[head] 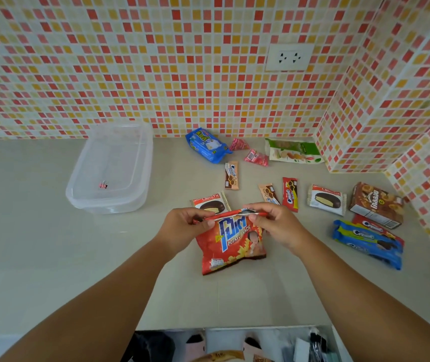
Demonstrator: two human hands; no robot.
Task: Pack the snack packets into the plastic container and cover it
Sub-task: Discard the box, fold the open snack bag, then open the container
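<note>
Now both hands hold one snack bag above the counter [39, 244]. The left hand [182, 226] and the right hand [274, 223] each pinch the top seam of the red potato snack bag [230, 246], with fingers closed on the flat sealed strip, and the bag hangs down from it with its lower edge on or just above the counter; I cannot tell which.

I judge this bag as very light and soft, puffed with air, and the chips inside are fragile. The foil looks smooth and a little slippery, so the flat seam is a good place to hold; to squeeze the belly of the bag can crush what is inside. It is also among the biggest packets here, so it probably should go into the container early and lie flat.

The plastic container [109, 168] stands at the left near the tiled wall [156, 61], well apart from the hands. It looks clear and stiff, and its lid seems to lie on top, so it must be opened first. Only a small pink thing shows inside it.

The other packets lie spread at the right: two chocolate pie packets [326, 199], a brown box [377, 205], long blue cookie packs [368, 241] and small wafer sticks [231, 175]. All are still outside the container.
</note>
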